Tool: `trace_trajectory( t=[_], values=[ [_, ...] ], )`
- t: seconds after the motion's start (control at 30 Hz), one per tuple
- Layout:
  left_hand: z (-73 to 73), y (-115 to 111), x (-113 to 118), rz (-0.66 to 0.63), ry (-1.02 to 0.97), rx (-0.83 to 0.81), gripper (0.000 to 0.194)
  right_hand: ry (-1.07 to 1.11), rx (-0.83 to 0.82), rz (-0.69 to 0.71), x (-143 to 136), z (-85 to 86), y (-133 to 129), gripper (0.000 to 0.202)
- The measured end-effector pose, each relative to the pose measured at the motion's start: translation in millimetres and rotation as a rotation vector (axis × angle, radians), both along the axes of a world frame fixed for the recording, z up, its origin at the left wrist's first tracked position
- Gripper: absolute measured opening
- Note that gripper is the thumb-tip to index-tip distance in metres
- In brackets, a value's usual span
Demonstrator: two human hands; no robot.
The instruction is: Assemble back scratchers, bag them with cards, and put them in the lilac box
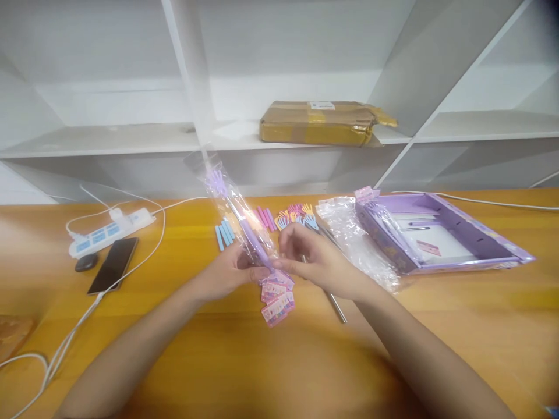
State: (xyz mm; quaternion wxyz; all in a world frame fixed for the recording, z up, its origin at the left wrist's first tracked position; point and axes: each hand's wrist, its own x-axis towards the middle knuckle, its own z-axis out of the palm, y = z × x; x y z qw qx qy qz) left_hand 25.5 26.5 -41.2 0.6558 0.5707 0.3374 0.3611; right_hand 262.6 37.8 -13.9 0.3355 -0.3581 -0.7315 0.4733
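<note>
My left hand (233, 270) is closed around the lower part of a purple back scratcher (250, 233) that sits inside a long clear plastic bag (238, 201). The scratcher tilts up to the left, its hand-shaped head at the top and a metal rod in the middle. At the bag's lower end, my right hand (314, 262) pinches the plastic with thumb and fingers; the exact contact is partly hidden. Just below both hands lie several small pink printed cards (278, 307). Behind them are blue tubes (224, 234), pink tubes (265, 219) and several coloured hand-shaped heads (294, 216).
Metal rods (337, 307) lie under my right hand. To the right are a heap of clear bags (349, 227) and an open purple box (467, 267). At left are a power strip (111, 233), phone (114, 265) and cables. A taped carton (318, 123) rests on the shelf.
</note>
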Motion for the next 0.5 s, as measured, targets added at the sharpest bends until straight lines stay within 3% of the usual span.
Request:
trace_trajectory(
  t=[0.23, 0.43, 0.5],
  values=[
    [2.1, 0, 1, -0.041, 0.071, 0.044, 0.040, -0.015, -0.096, 0.209, -7, -4.8, 1, 0.040],
    [4.3, 2, -1, -0.145, 0.134, 0.062, 0.033, 0.192, -0.312, 0.435, -12, -12.1, 4, 0.038],
    [3.9, 1, -2, -0.150, 0.119, 0.067, 0.034, 0.248, -0.355, 0.444, -15, -16.9, 5, 0.039]
  ],
)
